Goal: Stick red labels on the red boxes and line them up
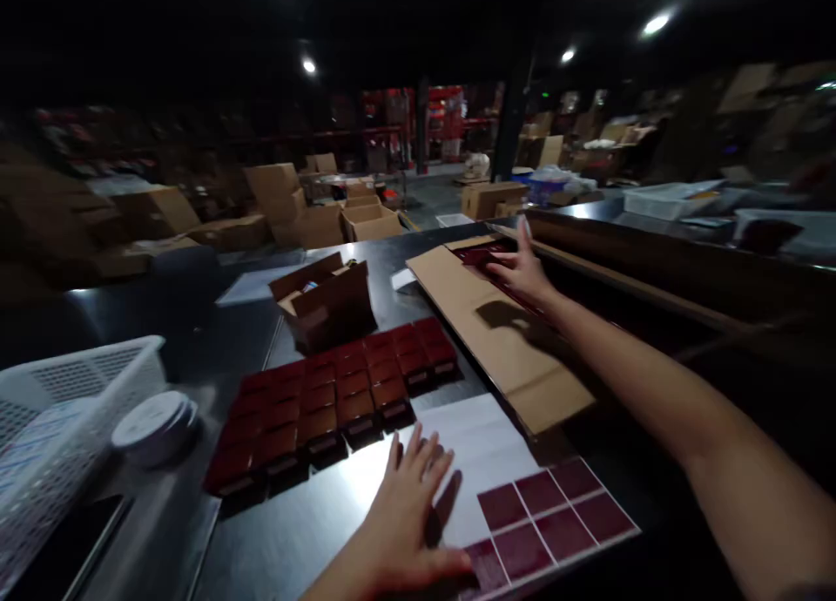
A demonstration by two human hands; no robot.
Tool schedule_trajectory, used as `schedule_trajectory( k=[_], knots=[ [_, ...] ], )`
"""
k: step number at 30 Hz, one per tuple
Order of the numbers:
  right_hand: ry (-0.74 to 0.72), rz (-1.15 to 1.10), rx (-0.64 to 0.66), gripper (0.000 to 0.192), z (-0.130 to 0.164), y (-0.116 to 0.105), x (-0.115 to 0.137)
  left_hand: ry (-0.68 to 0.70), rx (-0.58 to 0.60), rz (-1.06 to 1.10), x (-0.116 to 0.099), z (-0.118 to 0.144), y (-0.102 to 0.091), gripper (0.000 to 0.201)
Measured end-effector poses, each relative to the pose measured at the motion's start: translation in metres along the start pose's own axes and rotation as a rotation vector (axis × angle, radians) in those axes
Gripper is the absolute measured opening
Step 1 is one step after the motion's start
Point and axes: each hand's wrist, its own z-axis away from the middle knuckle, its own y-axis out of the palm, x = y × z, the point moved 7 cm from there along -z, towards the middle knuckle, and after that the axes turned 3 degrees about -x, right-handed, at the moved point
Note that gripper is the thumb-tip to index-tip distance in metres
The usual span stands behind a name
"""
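My left hand (408,509) is spread with fingers apart above a white sheet (480,440), its thumb at the edge of the dark red square labels (522,549) on that sheet. My right hand (524,274) reaches over the flap (502,340) of a long cardboard carton. Its fingers are stretched apart close to dark red items (474,254) inside; whether they touch is unclear. Several rows of small dark red boxes (320,392) stand together on the metal table, to the left of the sheet.
A small open brown box (333,309) stands behind the red boxes. At left are a white perforated basket (140,361), a round white tub (157,427) and a dark flat device (82,549). Translucent bins (666,202) sit at the far right.
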Motion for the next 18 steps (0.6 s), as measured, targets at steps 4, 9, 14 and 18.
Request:
schedule_trajectory(
  k=[4,9,14,18],
  knots=[
    [0.162,-0.289,0.304,0.081,0.058,0.045,-0.006,-0.228,-0.39,0.313,0.02,0.003,-0.027,0.073],
    [0.385,-0.636,0.546,0.079,0.157,0.104,0.009,-0.291,-0.774,0.749,0.047,0.014,-0.057,0.082],
    [0.49,-0.768,0.621,0.081,0.204,0.127,0.003,-0.177,-0.772,0.837,0.048,0.012,-0.066,0.086],
    [0.49,-0.822,0.601,0.084,0.213,0.138,-0.012,-0.154,-0.73,0.773,0.042,0.01,-0.064,0.068]
  ],
)
